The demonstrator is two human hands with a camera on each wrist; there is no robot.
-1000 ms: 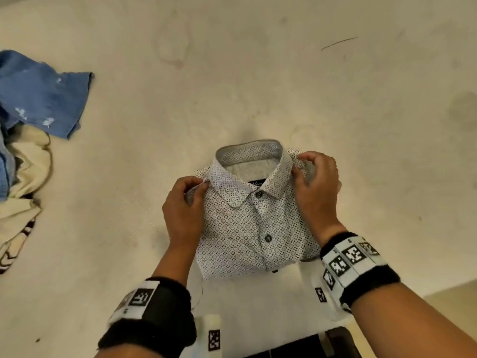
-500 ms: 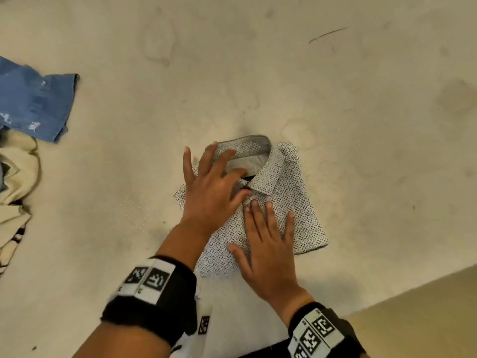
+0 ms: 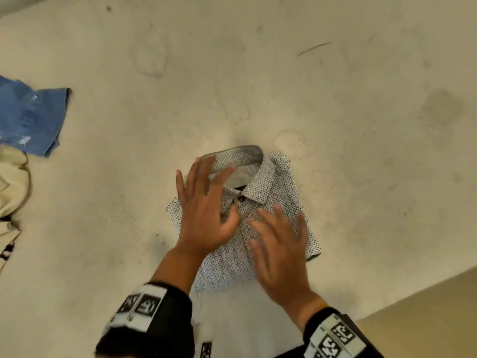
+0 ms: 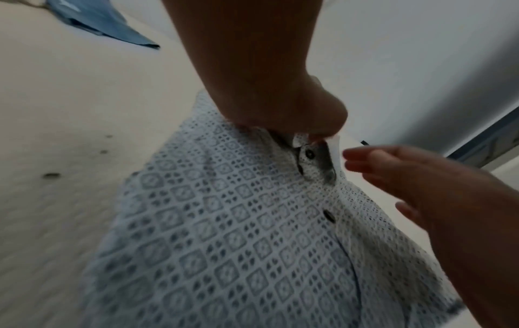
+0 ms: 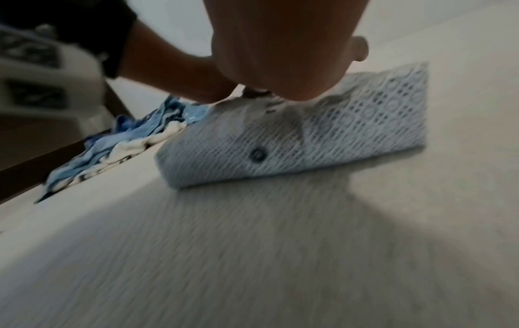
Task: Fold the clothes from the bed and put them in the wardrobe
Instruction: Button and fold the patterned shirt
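Note:
A folded white shirt with a small dark diamond print (image 3: 278, 192) lies collar-up on the beige bed (image 3: 335, 125). My left hand (image 3: 204, 202) lies flat with spread fingers on the shirt's left half, its fingertips at the collar. My right hand (image 3: 281, 244) rests flat with straight fingers on the shirt's lower right front. The left wrist view shows the shirt's placket and buttons (image 4: 310, 154) close up under my left palm (image 4: 280, 99), with my right hand (image 4: 421, 184) beside it. In the right wrist view the shirt (image 5: 351, 128) shows as a thick folded bundle.
A heap of unfolded clothes sits at the bed's left edge: a blue denim piece (image 3: 31, 117) over a cream garment (image 3: 13, 182). The bed's near right edge (image 3: 387, 295) drops to a tan floor. A thin dark thread (image 3: 315, 47) lies far up the bed.
One second ago both hands pinched the shirt's shoulders beside the collar. They let go and now lie flat on the shirt's front, which has turned slightly clockwise.

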